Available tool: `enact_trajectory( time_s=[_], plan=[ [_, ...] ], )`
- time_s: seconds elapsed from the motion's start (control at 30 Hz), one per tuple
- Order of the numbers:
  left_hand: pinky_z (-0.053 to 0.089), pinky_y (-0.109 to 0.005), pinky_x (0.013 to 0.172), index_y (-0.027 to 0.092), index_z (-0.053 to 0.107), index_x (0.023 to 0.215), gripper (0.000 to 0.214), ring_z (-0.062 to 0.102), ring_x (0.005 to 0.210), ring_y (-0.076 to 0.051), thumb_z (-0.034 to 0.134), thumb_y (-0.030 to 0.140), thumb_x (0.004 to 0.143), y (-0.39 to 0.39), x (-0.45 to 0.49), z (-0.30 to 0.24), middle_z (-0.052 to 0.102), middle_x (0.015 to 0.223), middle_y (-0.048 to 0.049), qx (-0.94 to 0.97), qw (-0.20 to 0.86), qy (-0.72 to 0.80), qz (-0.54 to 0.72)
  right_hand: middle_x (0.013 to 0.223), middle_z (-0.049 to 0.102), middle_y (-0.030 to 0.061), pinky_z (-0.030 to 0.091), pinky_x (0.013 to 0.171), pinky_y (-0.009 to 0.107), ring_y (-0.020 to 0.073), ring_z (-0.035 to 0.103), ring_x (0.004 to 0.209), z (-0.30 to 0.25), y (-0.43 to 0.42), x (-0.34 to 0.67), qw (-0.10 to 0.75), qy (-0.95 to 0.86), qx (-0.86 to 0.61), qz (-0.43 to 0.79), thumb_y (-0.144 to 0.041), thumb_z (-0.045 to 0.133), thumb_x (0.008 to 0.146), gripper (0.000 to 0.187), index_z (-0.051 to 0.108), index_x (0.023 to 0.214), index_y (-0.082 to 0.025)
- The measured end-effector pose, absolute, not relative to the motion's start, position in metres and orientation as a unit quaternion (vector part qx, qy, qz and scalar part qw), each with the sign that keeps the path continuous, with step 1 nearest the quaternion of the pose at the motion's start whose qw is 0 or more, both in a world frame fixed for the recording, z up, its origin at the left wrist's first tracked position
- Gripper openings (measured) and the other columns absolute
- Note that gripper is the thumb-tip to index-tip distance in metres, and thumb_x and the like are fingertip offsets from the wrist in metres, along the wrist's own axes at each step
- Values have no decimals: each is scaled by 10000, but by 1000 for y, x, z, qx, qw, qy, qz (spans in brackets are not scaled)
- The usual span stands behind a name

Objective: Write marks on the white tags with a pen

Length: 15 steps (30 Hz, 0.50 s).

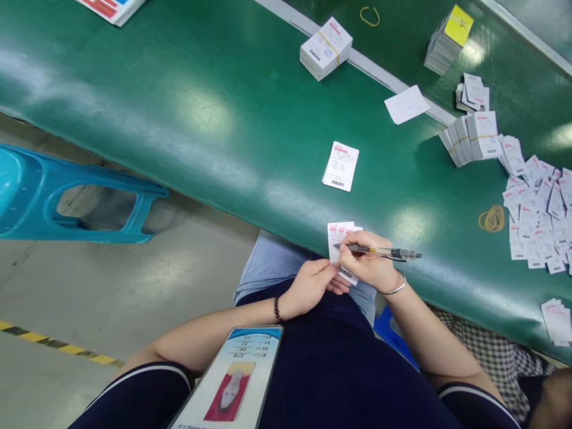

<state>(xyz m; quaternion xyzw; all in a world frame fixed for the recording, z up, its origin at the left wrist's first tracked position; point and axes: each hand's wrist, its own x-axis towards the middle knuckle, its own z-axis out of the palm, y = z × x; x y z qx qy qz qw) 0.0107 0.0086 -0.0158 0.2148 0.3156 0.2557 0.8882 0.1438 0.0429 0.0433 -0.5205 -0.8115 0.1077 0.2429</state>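
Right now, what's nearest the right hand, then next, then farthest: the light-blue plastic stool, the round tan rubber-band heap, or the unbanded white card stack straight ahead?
Head view, from the right hand:
1. White card stack, straight ahead
2. Tan rubber-band heap, off right
3. Light-blue plastic stool, far left

Lighting bright, apparently overhead. Table (250,149) glossy: soft glare just beyond and right of the right grip (367,262), more patches well to its left. Duller sheen on the floor (187,286), also left of the grip. Soft shadow beside banded card stacks (485,125), beyond right. Grip reasonably sharp; small print on held cards (335,235) unreadable. Wide-angle stretch toward the edges.
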Motion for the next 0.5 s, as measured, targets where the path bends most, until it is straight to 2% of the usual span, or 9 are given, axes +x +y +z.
enact_trajectory(
  time_s=[0.2,0.37,0.5],
  plan=[
    [508,-261,633,18,541,768,431,617,665,-182,525,446,817,9,11,-13,614,781,-179,211,887,319,258,644,552,-21,433,564,220,81,513,588,41,43,145,242,-804,-532,108,-79,548,674,53,542,693,-128],
    [506,-238,625,4,539,799,351,617,664,-167,466,338,877,9,11,-13,614,786,-175,215,886,326,251,660,548,-25,414,537,190,56,489,562,46,42,149,252,-776,-554,164,-77,558,689,72,545,725,-138],
    [508,-242,629,2,528,801,320,616,666,-165,445,297,893,10,11,-12,614,789,-173,218,884,331,246,656,539,-32,401,530,190,52,471,554,50,39,152,253,-775,-562,141,-86,574,690,85,546,741,-149]
  ],
)
